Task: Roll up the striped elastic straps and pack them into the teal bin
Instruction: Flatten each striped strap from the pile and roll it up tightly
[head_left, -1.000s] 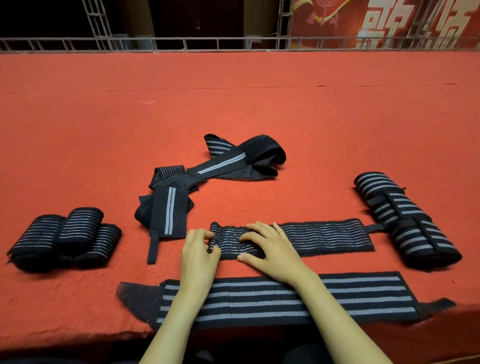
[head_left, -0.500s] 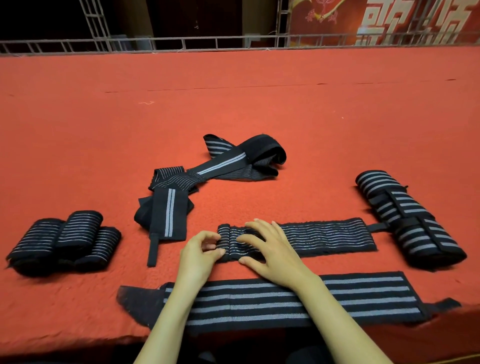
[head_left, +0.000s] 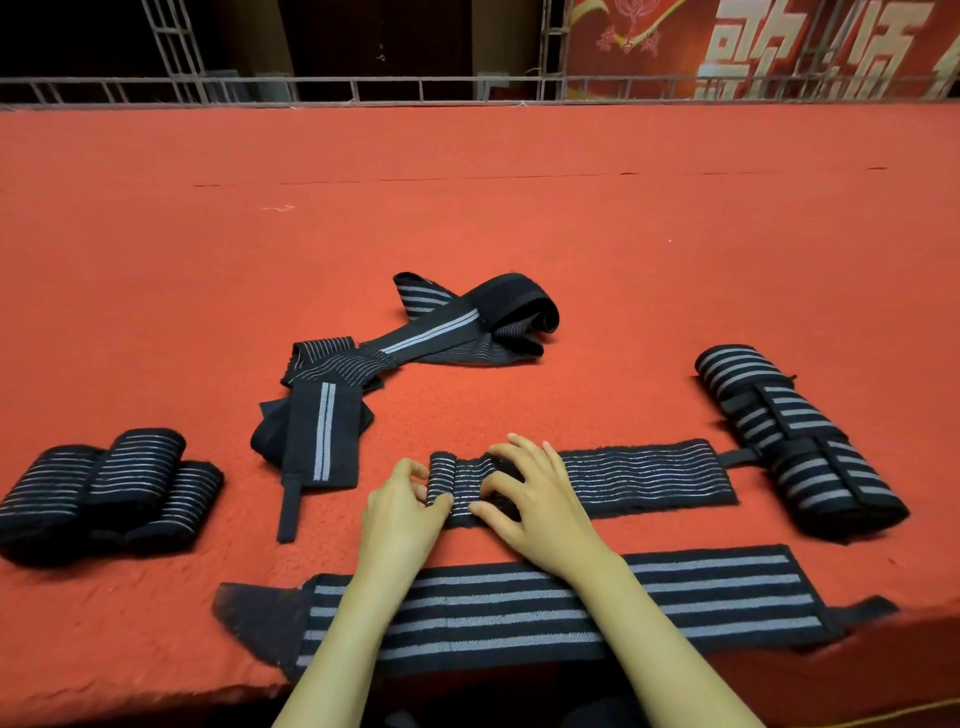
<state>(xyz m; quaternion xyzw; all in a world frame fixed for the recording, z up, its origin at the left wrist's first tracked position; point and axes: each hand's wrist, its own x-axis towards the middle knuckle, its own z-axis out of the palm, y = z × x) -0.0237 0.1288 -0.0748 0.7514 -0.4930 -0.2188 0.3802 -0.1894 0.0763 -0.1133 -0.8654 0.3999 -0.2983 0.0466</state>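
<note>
Two bare hands work at lower centre. The left hand (head_left: 402, 512) is curled, thumb and fingers pinching the rolled left end of a black thin-striped elastic strap (head_left: 639, 475). The right hand (head_left: 543, 506) is arched with fingers fanned, tips and thumb gripping the same roll. The strap's unrolled part lies flat to the right on the red felt tabletop (head_left: 519, 208).

Counts:
- three finished thin-striped rolls (head_left: 104, 488), lower left
- wide-striped rolled bundle (head_left: 795, 441), right, looks like two rolls
- one flat wide-striped strap (head_left: 727, 608) along the bottom edge, under the forearms
- loose tangled straps (head_left: 415, 338), centre, number unclear
</note>
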